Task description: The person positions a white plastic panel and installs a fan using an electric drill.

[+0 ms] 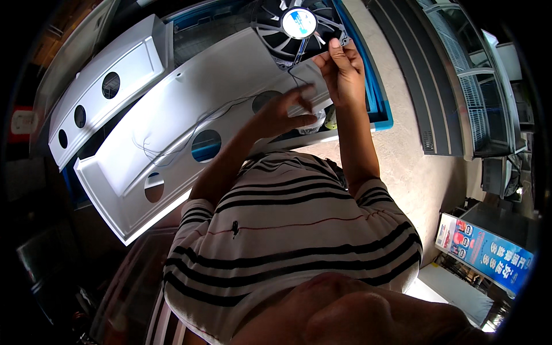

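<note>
A black cooling fan (270, 43) with a round label on its hub is at the far middle. My right hand (345, 72) pinches one corner of its frame between thumb and fingers. My left hand (282, 115) hovers over the near edge of a long white plastic panel (230, 69), thumb and fingers apart and slightly blurred, close to the fan's thin dark cable (292, 73). I see nothing held in it. That panel has several round holes along its near side. Thin loose wires (198, 119) trail across its surface.
A second, smaller white panel (135, 63) with round holes lies to the left. Both rest over a blue-edged case (379, 117). A small yellow-green item (330, 119) shows beside my right forearm. Further right stand a glass-fronted cabinet (477, 86) and a blue printed box (494, 259).
</note>
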A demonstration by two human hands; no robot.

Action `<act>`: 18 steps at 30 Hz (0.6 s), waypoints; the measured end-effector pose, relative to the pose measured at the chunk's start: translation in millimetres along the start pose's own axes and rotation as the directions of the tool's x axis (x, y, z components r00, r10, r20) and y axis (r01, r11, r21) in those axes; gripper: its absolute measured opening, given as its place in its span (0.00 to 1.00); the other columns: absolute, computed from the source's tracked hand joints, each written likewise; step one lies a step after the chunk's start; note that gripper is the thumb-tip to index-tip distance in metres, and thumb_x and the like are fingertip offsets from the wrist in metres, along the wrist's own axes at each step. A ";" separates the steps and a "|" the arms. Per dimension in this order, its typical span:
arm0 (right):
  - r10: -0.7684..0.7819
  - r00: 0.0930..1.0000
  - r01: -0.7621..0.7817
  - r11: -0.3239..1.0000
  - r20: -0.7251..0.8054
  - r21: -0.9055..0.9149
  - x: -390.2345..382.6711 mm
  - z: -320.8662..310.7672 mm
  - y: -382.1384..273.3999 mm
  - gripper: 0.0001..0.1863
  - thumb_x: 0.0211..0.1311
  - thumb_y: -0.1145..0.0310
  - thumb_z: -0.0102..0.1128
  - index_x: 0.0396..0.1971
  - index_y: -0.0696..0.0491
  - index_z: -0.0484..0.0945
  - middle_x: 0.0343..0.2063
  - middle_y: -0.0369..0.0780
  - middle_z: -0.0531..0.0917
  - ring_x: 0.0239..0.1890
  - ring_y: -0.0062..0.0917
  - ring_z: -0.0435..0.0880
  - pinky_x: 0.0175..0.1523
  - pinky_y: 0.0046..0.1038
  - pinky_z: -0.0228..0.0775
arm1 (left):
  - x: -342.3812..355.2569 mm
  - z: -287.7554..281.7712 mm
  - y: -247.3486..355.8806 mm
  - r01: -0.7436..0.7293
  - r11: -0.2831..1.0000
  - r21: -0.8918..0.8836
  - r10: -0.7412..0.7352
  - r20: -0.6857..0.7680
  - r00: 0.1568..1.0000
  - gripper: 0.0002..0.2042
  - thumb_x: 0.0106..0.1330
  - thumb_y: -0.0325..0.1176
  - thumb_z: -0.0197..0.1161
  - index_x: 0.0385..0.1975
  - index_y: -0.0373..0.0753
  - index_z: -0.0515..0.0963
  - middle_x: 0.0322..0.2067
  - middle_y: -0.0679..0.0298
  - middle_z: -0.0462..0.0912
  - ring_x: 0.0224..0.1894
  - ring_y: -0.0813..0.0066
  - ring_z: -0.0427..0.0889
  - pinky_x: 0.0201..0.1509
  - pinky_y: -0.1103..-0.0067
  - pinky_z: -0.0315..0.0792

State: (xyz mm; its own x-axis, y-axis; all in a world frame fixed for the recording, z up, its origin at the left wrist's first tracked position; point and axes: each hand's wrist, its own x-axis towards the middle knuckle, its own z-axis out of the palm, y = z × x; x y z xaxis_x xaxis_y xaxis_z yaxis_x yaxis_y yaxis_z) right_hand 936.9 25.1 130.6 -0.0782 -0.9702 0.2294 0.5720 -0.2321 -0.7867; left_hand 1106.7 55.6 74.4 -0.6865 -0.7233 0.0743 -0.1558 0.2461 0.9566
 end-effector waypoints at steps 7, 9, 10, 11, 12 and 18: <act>-0.090 0.994 0.094 0.994 -0.062 0.052 5.9 -15.8 2.8 0.07 0.68 0.67 0.55 0.38 0.53 0.76 0.28 0.38 0.84 0.31 0.22 0.85 0.44 0.28 0.80 | -14.4 -23.8 -15.7 0.121 0.968 -0.219 -0.131 -0.031 0.991 0.15 0.65 0.40 0.61 0.46 0.39 0.71 0.53 0.56 0.76 0.57 0.65 0.75 0.61 0.68 0.68; -0.099 0.992 0.103 0.993 -0.076 0.057 6.8 -14.9 4.4 0.07 0.68 0.67 0.54 0.37 0.53 0.77 0.30 0.39 0.85 0.32 0.23 0.85 0.45 0.29 0.80 | -22.3 -35.6 -17.2 0.176 0.827 -0.534 -0.189 0.030 0.981 0.14 0.64 0.39 0.63 0.41 0.40 0.70 0.58 0.53 0.72 0.64 0.61 0.67 0.65 0.64 0.64; -0.095 0.993 0.099 0.993 -0.069 0.064 7.0 -14.5 5.8 0.07 0.68 0.67 0.55 0.37 0.53 0.77 0.30 0.39 0.85 0.33 0.24 0.86 0.46 0.30 0.80 | -22.0 -34.2 -18.3 0.100 0.871 -0.482 -0.143 -0.054 0.988 0.15 0.64 0.39 0.64 0.43 0.40 0.69 0.58 0.52 0.71 0.65 0.60 0.67 0.66 0.63 0.64; -0.090 0.994 0.095 0.993 -0.062 0.071 7.4 -14.3 7.5 0.07 0.68 0.66 0.55 0.36 0.53 0.77 0.30 0.39 0.85 0.34 0.25 0.86 0.46 0.31 0.80 | -20.1 -30.3 -18.5 0.028 0.907 -0.420 -0.092 -0.134 0.987 0.16 0.63 0.39 0.65 0.44 0.39 0.68 0.58 0.51 0.70 0.65 0.60 0.66 0.66 0.63 0.64; -0.082 0.995 0.086 0.993 -0.054 0.081 7.4 -13.8 10.9 0.07 0.68 0.66 0.55 0.36 0.53 0.77 0.31 0.40 0.85 0.34 0.25 0.86 0.46 0.31 0.80 | -19.2 -26.0 -18.6 -0.038 0.936 -0.350 -0.040 -0.212 0.976 0.18 0.62 0.39 0.65 0.45 0.39 0.68 0.58 0.50 0.70 0.65 0.59 0.65 0.66 0.63 0.63; -0.030 0.991 0.009 0.988 0.131 0.154 8.4 -3.1 27.0 0.07 0.67 0.66 0.55 0.30 0.51 0.77 0.28 0.40 0.85 0.34 0.26 0.86 0.46 0.31 0.80 | 8.4 -10.4 -10.0 -0.233 0.965 0.124 0.261 -0.586 0.768 0.23 0.64 0.37 0.64 0.55 0.37 0.66 0.45 0.55 0.76 0.52 0.65 0.76 0.54 0.72 0.72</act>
State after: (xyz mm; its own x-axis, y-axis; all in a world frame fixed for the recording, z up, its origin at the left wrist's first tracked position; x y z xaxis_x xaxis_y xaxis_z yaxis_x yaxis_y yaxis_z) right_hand 949.1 10.5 109.5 0.0124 -0.9454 0.3257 0.6902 -0.2276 -0.6868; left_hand 1109.8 40.3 68.4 -0.1518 -0.8688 0.4713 -0.0782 0.4859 0.8705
